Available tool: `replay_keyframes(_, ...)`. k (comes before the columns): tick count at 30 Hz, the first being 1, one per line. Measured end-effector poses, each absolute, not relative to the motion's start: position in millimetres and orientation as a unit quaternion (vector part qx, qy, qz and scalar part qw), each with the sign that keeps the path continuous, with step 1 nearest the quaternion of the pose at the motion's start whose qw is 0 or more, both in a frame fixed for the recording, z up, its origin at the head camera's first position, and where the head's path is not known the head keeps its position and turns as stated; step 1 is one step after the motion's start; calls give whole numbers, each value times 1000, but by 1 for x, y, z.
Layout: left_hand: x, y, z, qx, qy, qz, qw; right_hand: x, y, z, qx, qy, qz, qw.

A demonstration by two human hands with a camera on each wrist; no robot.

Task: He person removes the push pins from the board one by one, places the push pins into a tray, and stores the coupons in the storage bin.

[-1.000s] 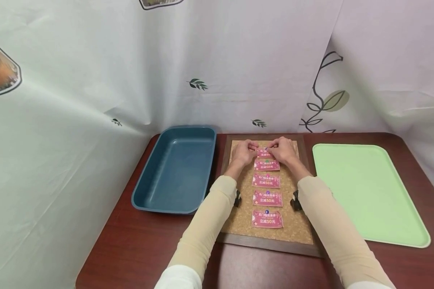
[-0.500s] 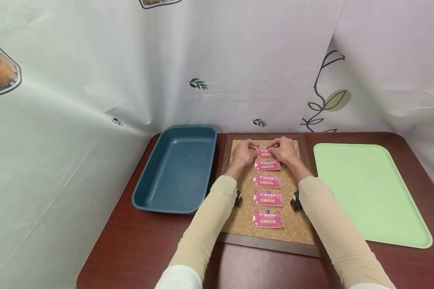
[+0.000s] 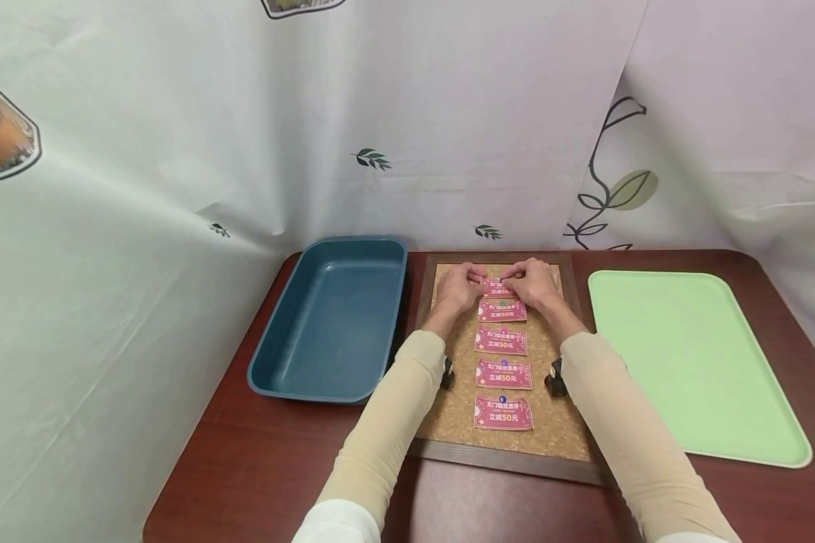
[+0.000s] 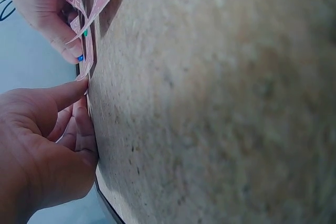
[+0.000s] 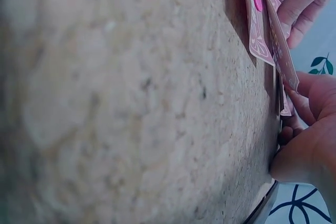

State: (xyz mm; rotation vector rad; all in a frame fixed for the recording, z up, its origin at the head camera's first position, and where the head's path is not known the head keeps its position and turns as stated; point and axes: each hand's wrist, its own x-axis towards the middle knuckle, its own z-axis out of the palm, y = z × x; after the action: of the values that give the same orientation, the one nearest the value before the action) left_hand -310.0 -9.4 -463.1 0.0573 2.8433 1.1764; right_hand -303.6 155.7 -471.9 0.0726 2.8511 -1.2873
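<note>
A framed cork board (image 3: 502, 458) lies before me, with a column of several pink coupons pinned along its middle. Both hands are at the topmost coupon (image 3: 497, 289), near the board's far edge. At that coupon's left end my left hand (image 3: 459, 286) pinches the paper with thumb and finger. My right hand (image 3: 533, 282) has its thumb and finger on a blue pushpin (image 4: 80, 57) at the coupon's upper edge. Just below, another coupon (image 3: 502, 311) carries a green pin, and the lowest coupon (image 3: 503, 415) a dark blue pin (image 3: 502, 400).
A deep blue tray (image 3: 326, 324) stands left of the board on the dark red table (image 3: 272, 452). To the right lies a flat light green tray (image 3: 699, 354). A white printed sheet (image 3: 421, 151) hangs behind the table and along its left side.
</note>
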Motion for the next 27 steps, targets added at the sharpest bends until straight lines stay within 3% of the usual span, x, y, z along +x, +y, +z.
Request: replay_keyframes(27,-311,-11,-463,28,926,375,33,-304,155,-471,30,910,-413,18)
